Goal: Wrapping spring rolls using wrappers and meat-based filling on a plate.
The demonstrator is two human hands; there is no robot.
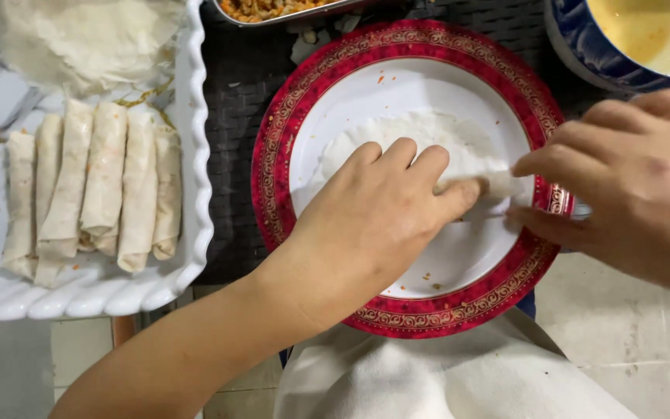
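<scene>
Left hand [385, 213] lay flat on a thin white wrapper [420, 143] in the red-rimmed plate [273, 167], pinning it so it wouldn't slide. Right hand [622, 186] pinched the wrapper's right edge, fingers closed on it. Finished rolls [94, 186] sat in the white tray [195, 155] alongside, filling pan [273, 9] above.

Off to the left, a white scalloped tray [195, 155] holding five finished rolls [94, 186], with a heap of thin wrappers [79, 39] behind. At the top edge, a metal pan of orange filling [273, 9]. Top right, a blue-rimmed bowl [583, 39] of yellowish liquid, possibly beaten egg. Below, white cloth [428, 372].
</scene>
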